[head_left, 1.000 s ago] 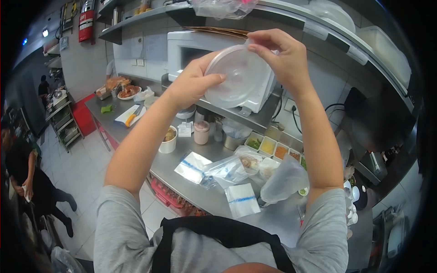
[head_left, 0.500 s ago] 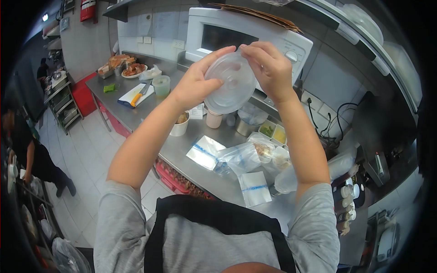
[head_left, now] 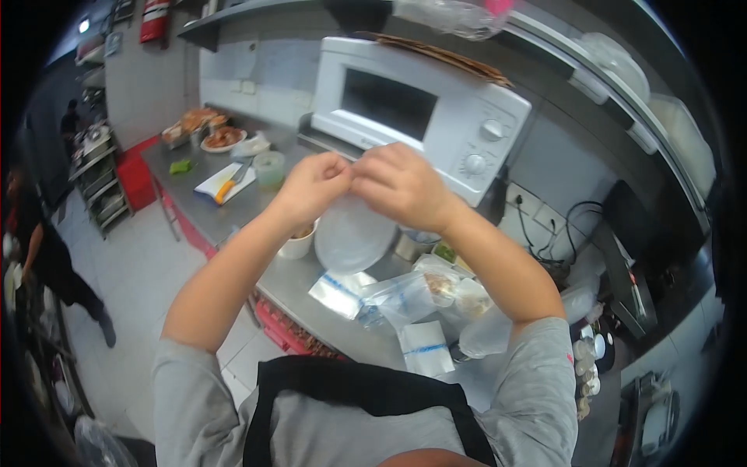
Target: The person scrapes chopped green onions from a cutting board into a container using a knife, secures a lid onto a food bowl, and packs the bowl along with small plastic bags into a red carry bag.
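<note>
A round translucent plastic lid (head_left: 354, 237) hangs below my two hands, in front of the counter. My left hand (head_left: 315, 185) is closed on its upper edge, fingertips pinched. My right hand (head_left: 401, 185) pinches the same edge from the other side, and the fingertips of both hands nearly meet. Partly behind the lid and my left wrist is a white tub (head_left: 297, 247) with food in it. Silvery packets with blue stripes, one (head_left: 336, 292) below the lid and another (head_left: 426, 349) farther right, lie on the steel counter (head_left: 299, 284).
A white microwave (head_left: 412, 109) stands behind my hands. Clear bags (head_left: 401, 297) lie at centre right. A knife with an orange handle (head_left: 226, 190) rests on a white board, near a lidded container (head_left: 269, 168). Another person (head_left: 54, 257) stands at the far left.
Both hands have come down and closer together, bringing the lid lower. My left hand has shifted from the lid's side to its top edge. The other person's legs have moved.
</note>
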The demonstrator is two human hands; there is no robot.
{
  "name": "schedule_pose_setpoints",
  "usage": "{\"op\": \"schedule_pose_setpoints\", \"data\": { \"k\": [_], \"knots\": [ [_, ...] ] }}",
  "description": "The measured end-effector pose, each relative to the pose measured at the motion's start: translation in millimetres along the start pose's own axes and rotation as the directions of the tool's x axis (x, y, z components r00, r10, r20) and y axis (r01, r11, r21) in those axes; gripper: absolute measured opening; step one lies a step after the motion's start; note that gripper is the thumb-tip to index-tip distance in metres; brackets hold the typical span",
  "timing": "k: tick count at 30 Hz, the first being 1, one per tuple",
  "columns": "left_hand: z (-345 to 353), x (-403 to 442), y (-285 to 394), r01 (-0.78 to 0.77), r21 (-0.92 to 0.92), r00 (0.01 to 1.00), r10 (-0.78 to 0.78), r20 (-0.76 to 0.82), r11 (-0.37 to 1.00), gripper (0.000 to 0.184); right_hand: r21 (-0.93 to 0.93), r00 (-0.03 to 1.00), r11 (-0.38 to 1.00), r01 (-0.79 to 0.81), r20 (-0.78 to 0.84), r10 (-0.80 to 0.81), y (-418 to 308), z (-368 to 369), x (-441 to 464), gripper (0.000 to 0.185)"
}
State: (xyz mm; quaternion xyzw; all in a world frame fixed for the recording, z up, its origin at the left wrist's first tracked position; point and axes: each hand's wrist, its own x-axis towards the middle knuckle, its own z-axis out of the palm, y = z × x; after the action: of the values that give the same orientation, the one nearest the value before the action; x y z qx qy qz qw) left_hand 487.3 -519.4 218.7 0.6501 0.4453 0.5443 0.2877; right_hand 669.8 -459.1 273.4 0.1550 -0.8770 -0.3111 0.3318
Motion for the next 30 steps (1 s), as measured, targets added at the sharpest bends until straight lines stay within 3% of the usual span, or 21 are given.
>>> {"op": "schedule_pose_setpoints", "data": {
  "k": [6, 10, 17, 20, 22, 24, 27, 30],
  "knots": [
    [19, 12, -19, 0.018, -0.424, 0.997, -0.047, -0.06, 0.905, 0.008, 0.003, 0.999, 1.0, -0.019, 0.027, 0.019, -5, -11, -18, 0.021],
    [38, 10, -4, 0.047, -0.459, 0.999, -0.042, 0.021, 0.887, 0.004, 0.259, 0.931, 0.897, -0.357, 0.02, 0.364, -1, -18, -29, 0.02],
    [48, 27, -9, 0.124, -0.612, 0.988, -0.041, 0.147, 0.781, 0.006, 0.055, 0.983, 0.986, -0.158, 0.102, 0.152, 7, -43, -35, 0.018],
    [63, 29, -22, -0.044, -0.549, 0.995, 0.085, 0.049, 0.834, 0.005, 0.035, 0.985, 0.995, -0.09, 0.153, 0.084, -2, -42, -31, 0.02],
    [61, 23, -10, -0.082, -0.136, 0.995, 0.074, -0.063, 0.987, 0.006, 0.029, 0.984, 0.996, -0.081, 0.16, 0.076, -8, -35, -30, 0.02],
    [60, 17, -6, -0.095, -0.058, 0.988, 0.087, -0.126, 0.994, 0.007, 0.076, 0.978, 0.988, -0.137, 0.166, 0.123, -12, -33, -26, 0.019],
    [55, 15, -9, -0.006, -0.256, 0.993, -0.025, -0.119, 0.967, 0.006, 0.132, 0.968, 0.967, -0.219, 0.155, 0.198, -12, -27, -23, 0.02],
    [50, 11, -14, -0.109, -0.058, 0.985, 0.1, -0.143, 0.992, 0.007, 0.199, 0.958, 0.941, -0.273, 0.15, 0.245, -15, -19, -19, 0.023]
  ]
}}
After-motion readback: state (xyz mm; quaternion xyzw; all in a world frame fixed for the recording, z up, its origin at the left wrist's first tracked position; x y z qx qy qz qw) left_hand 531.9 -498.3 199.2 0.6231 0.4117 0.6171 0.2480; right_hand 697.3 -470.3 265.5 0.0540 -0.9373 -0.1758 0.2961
